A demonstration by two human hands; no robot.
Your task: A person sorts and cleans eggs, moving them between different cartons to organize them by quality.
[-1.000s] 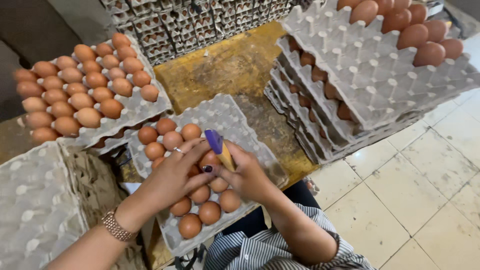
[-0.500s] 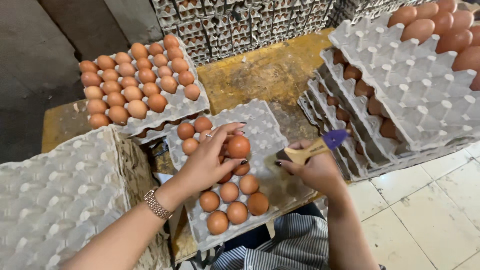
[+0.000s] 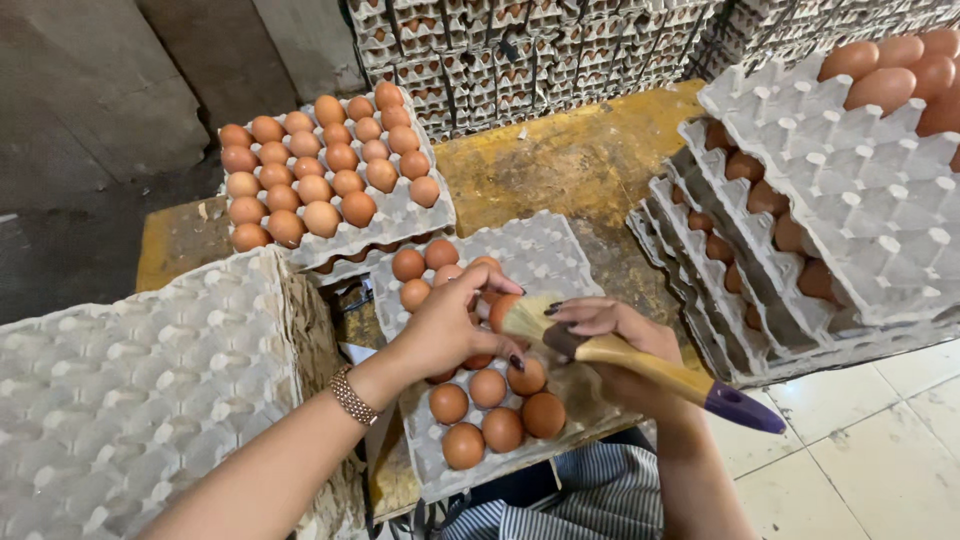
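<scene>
One egg [image 3: 500, 305] sits mostly hidden in my left hand [image 3: 450, 325], fingers closed around it, while my right hand [image 3: 610, 335] grips a paintbrush [image 3: 640, 365] with its bristles on the shell. Both hover over a grey tray [image 3: 545, 255] on the worn yellow bench [image 3: 570, 160]. I count six eggs at the tray's near end; the far ones are partly covered.

Before us a partly filled grey pulp egg tray [image 3: 545, 255]; behind-left, a full brown-egg tray [image 3: 400, 222]; right, stacked trays [image 3: 850, 210]; left, empty ones [image 3: 130, 390].

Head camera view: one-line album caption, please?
Left hand holds a brown egg while right hand brushes it with a paintbrush.
</scene>
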